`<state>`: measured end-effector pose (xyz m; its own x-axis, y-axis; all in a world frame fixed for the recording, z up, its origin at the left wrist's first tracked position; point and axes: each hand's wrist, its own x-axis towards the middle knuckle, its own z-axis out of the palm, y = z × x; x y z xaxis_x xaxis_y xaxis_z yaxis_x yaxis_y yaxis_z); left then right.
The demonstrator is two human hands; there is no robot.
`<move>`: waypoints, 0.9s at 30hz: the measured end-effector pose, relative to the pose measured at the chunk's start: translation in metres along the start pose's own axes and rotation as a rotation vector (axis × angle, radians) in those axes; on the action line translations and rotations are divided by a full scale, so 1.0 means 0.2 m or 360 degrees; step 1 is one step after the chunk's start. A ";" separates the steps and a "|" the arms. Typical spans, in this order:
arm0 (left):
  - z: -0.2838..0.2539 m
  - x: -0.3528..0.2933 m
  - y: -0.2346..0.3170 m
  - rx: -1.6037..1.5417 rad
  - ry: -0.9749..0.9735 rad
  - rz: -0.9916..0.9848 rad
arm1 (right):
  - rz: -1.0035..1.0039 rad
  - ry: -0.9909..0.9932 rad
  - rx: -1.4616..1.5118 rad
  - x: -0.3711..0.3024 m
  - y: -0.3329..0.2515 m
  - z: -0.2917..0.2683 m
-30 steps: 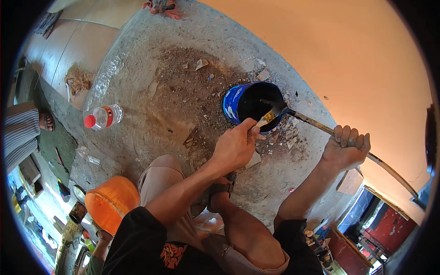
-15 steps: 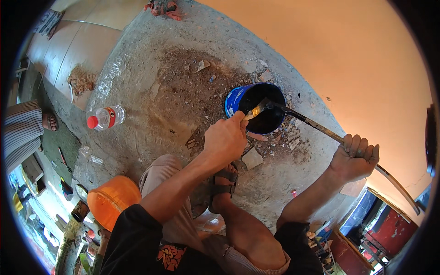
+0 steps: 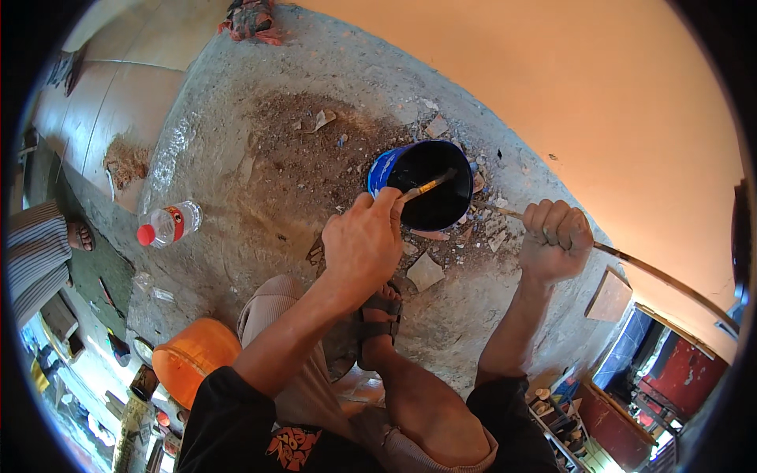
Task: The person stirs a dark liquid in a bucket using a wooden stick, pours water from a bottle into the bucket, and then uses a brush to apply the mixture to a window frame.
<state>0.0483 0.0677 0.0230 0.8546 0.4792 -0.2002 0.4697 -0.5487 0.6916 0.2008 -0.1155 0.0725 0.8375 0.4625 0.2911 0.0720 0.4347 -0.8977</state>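
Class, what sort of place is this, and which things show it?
Probably a small renovation site: rubble on a concrete floor, a blue bucket, and a brush in the left hand.

The blue bucket (image 3: 382,168) looks glossy; the bottle (image 3: 175,223) smooth plastic; the floor (image 3: 229,244) rough concrete.

And here's the brush (image 3: 426,187), pinched in the left grip (image 3: 363,243), pale handle, yellow band, dark bristles, slanting forward and right of that grip, its tip over the bucket's mouth! The bucket (image 3: 382,169), blue outside and black within, stands just ahead of the left grip, left of the right grip (image 3: 556,232), open at the top. Now the rod (image 3: 631,261): long, thin, brownish, clenched in the right grip, one end running left to the bucket's rim, touching or not I can't tell, the other stretching away rightward.
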 end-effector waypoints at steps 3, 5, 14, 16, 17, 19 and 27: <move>-0.03 0.03 -0.01 -0.0054 0.0115 0.0032 | -0.0077 -0.0135 0.0070 0.00 -0.02 -0.06; -0.04 0.04 -0.02 -0.0116 0.0141 0.0013 | -0.0095 -0.0175 0.0132 0.01 -0.04 -0.08; -0.09 0.03 -0.07 -0.0608 -0.0270 -0.0190 | -0.0032 -0.0007 0.0523 0.02 -0.06 -0.16; -0.08 0.02 -0.07 -0.0546 -0.0315 -0.0171 | -0.0119 0.0045 0.0627 0.02 -0.08 -0.18; -0.08 0.02 -0.06 -0.0545 -0.0315 -0.0172 | -0.0115 0.0006 0.0589 0.02 -0.08 -0.19; -0.07 0.02 -0.06 -0.0495 -0.0382 -0.0166 | -0.0190 -0.0029 0.0659 0.02 -0.10 -0.20; -0.06 0.02 -0.07 -0.0337 -0.0315 -0.0158 | -0.0281 -0.0023 0.0589 0.00 -0.19 -0.21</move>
<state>0.0428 0.0863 0.0204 0.8433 0.3688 -0.3910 0.5140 -0.3408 0.7872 0.2205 -0.1635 0.0931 0.8220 0.3653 0.4370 0.0122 0.7558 -0.6547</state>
